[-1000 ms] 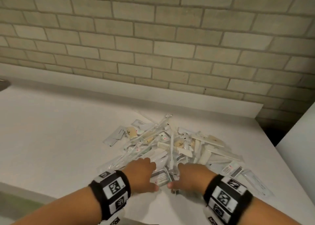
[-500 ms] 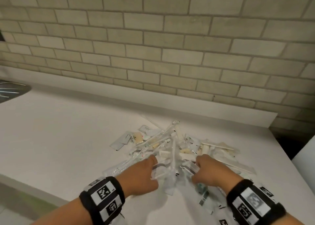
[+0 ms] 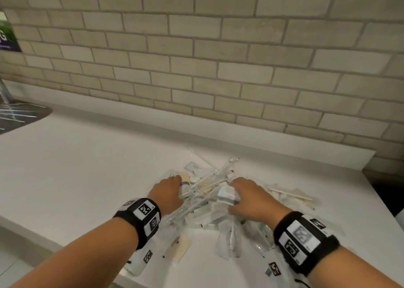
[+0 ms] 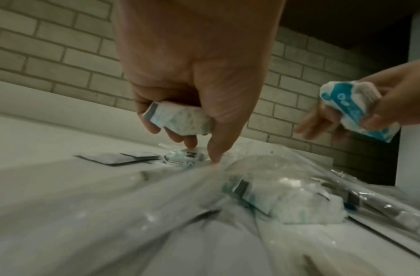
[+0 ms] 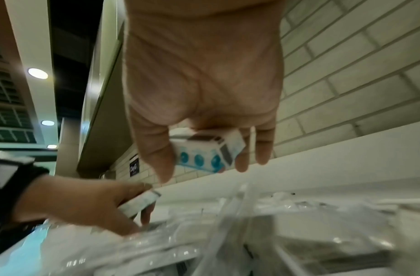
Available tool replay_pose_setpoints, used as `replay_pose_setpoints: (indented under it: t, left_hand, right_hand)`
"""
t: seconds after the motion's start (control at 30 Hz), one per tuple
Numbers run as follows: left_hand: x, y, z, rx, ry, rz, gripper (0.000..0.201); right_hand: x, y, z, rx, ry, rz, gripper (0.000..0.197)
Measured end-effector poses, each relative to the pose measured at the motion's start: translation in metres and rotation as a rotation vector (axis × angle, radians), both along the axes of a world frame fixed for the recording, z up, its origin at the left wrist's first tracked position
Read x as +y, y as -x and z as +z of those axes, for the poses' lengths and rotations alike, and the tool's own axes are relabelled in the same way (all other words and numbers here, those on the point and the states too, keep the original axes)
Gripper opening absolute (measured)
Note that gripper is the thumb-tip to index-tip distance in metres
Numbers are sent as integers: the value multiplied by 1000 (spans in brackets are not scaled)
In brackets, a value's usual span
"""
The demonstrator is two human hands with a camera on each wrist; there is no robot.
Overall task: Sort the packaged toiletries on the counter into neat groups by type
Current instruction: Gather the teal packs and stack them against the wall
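Note:
A jumbled pile of packaged toiletries lies on the white counter: clear-wrapped toothbrushes, combs, flat sachets and small packets. My left hand is over the pile's left side and grips a small white and teal packet in curled fingers, its thumb tip touching the clear wrappers below. My right hand is over the middle of the pile and pinches a white packet with blue dots between thumb and fingers. The two hands are a short way apart.
A brick wall and a low white backsplash run behind the counter. A dark mat lies at the far left. The counter ends at the right edge and the front edge near my arms. Flat grey sachets lie at the pile's back.
Both hands have moved from the pile's near edge further into it and apart. Each now holds a small white and blue packet. Wrappers have been pulled toward the front.

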State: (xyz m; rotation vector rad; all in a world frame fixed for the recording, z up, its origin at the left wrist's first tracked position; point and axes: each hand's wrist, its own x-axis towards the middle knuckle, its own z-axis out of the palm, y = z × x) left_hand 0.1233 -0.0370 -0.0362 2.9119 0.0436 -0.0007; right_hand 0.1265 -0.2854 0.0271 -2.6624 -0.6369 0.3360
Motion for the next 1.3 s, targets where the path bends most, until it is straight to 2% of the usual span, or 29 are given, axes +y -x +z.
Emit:
replay_pose_setpoints:
  t: [0.07, 0.1, 0.17, 0.23, 0.33, 0.4, 0.47, 0.57, 0.63, 0.73, 0.87, 0.93, 1.03, 1.17, 1.23, 1.3]
  left_hand:
    - [-4, -8, -2, -2, 14, -51, 49]
    - [-6, -12, -3, -3, 15, -87, 51]
    - [-10, -15, -5, -29, -25, -194, 53]
    - [-11, -17, -5, -109, -121, -342, 54]
    - [-4, -21, -1, -123, -173, -574, 50]
    - [2, -25, 4, -84, -188, -689, 48]
    - [8, -31, 8, -86, -242, -735, 47]
    - [16, -44, 13, -50, -281, -716, 45]
    - [23, -52, 9, -26, -266, -682, 47]
    - [33, -59, 2, -27, -225, -621, 43]
    - [31, -57, 0, -107, -113, -590, 44]
    - [24, -53, 0, -91, -124, -620, 45]
    - [11, -52, 1, -46, -160, -600, 42]
    - [-3, -41, 1, 59, -61, -570, 46]
    - [-7, -36, 0, 66, -30, -589, 48]
    - [-7, -36, 1, 70, -6, -532, 50]
  right_hand:
    - [14, -5, -6, 110, 91, 126, 51]
    - [17, -8, -8, 130, 167, 147, 51]
    - [13, -14, -10, 130, 299, 118, 42]
    - [1, -24, -9, 139, 344, 27, 39]
    - [-9, -39, -4, 55, 340, -88, 42]
    - [-2, -51, -3, -4, 258, -154, 33]
    - [14, -64, -6, 27, 139, -180, 26]
    - [41, -73, -14, 153, 84, -110, 25]
    - [47, -75, -17, 199, 173, -58, 26]
    - [39, -79, -14, 227, 250, -124, 29]
    - [34, -84, -11, 117, 253, -298, 32]
    - [42, -88, -18, 54, 230, -345, 36]
    - [51, -93, -35, 49, 225, -356, 46]
    - [46, -90, -50, 59, 342, -328, 52]
    - [39, -89, -52, 37, 397, -318, 52]
    - [31, -89, -51, 9, 431, -302, 46]
